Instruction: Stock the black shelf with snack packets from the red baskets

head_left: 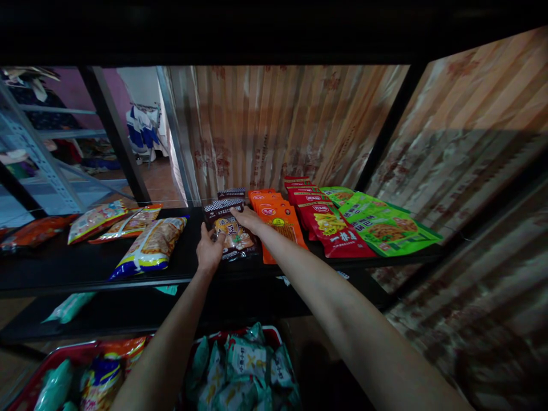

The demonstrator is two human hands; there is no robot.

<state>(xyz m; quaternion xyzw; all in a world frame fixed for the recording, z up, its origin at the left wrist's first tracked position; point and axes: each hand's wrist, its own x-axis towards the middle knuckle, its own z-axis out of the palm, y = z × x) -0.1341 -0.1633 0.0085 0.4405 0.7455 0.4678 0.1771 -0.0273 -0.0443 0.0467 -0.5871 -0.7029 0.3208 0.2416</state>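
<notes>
A dark brown snack bag with a checkered top edge lies face up at the front of a row of similar bags on the black shelf. My left hand grips its left side, thumb over the front. At its upper right edge is my right hand, fingers closed on the bag and partly hidden. Right beside it is a row of overlapping orange bags. Beyond those come red bags and green bags, also overlapping.
To the left on the shelf lie several puffed snack bags. Below stands a basket of teal snack packs, with a red basket of mixed packs at its left. A patterned curtain hangs behind; dark shelf posts frame the sides.
</notes>
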